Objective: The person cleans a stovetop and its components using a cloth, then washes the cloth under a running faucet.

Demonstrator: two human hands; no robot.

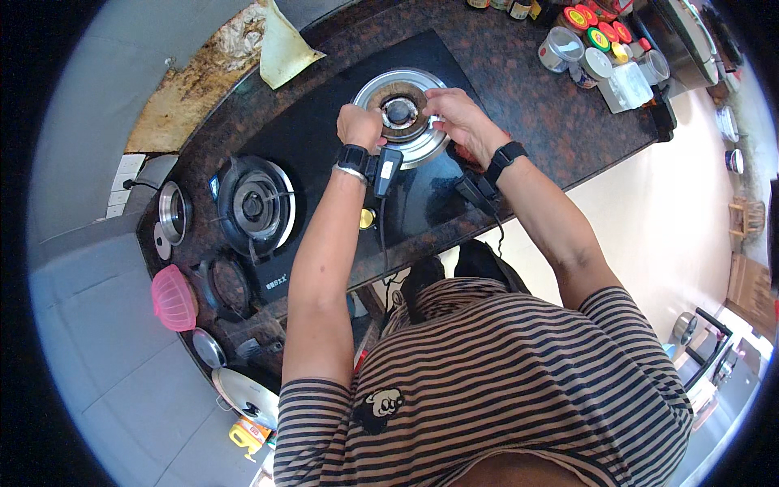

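Observation:
A black glass gas cooktop [420, 204] lies before me. At its right burner sits a shiny round metal drip tray [423, 159] with a browned, stained metal ring [389, 92] inside it. The burner head [399, 111] shows in the middle. My left hand [360, 126] grips the ring's left edge with curled fingers. On the opposite edge, the thumb and fingers of my right hand [459, 114] pinch the ring. Part of a reddish scouring pad [467, 157] shows under my right wrist. Both wrists wear black straps with cabled devices.
The left burner [252, 204] bears a black pan support. Another black pan support ring [226, 285] lies nearer, beside a pink plastic basket [175, 298]. Several jars [560, 49] crowd the far right counter. Greasy foil-like sheeting [207, 79] leans along the wall. A yellow knob [366, 218] sits at the front.

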